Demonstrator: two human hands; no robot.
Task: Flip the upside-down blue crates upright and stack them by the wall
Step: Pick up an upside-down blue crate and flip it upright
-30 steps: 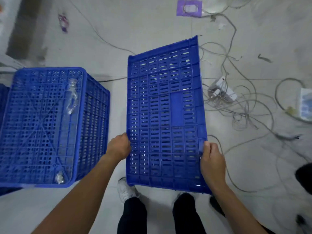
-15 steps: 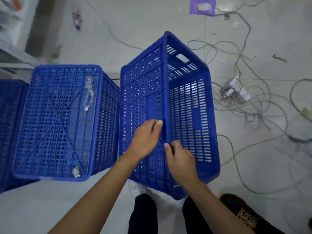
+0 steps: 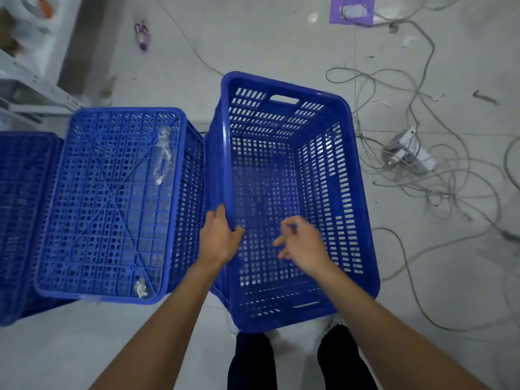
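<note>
At the far left edge sat part of another blue crate (image 3: 19,220), base up as far as I could tell. Just beside it stood an upside-down crate (image 3: 109,204), its gridded base facing me with scraps of clear plastic wrap (image 3: 163,156) lying on it. Right against that one, in front of my legs, was the upright crate (image 3: 284,198), open mouth toward me, handle slot at the far end.

My left hand (image 3: 221,240) gripped its left rim, fingers curled over the edge and thumb inside. My right hand (image 3: 302,243) hovered over the open mouth, fingers loosely spread, holding nothing and touching nothing.

I judged the flip of this crate done, with the carry to the wall as the step in hand. The next move called for my right hand to take the right rim, so both sides were held level before lifting.

To the right, loose cables (image 3: 422,175) and a white power strip (image 3: 408,150) sprawled across the floor (image 3: 281,38), a trip risk to step around.
</note>
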